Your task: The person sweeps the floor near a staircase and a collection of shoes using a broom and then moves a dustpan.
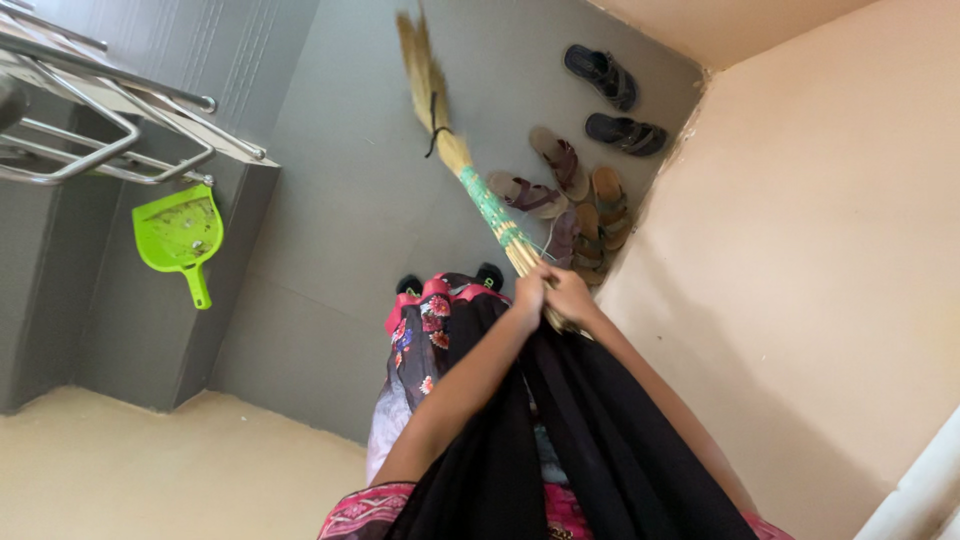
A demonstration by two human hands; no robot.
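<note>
As both hands (pixel 550 292) clasp broom (pixel 470 170) — bristles point away, up-left.

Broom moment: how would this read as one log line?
hands: left hand and right hand both grip broom handle | bristles: on grey floor | nearby: sandals, green dustpan

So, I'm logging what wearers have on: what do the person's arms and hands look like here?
Both forearms are bare, with no sleeves reaching them. The left hand and right hand show no gloves; no rings or bangles can be made out. A black drape hangs between the arms over floral pink-trimmed clothing.
</note>
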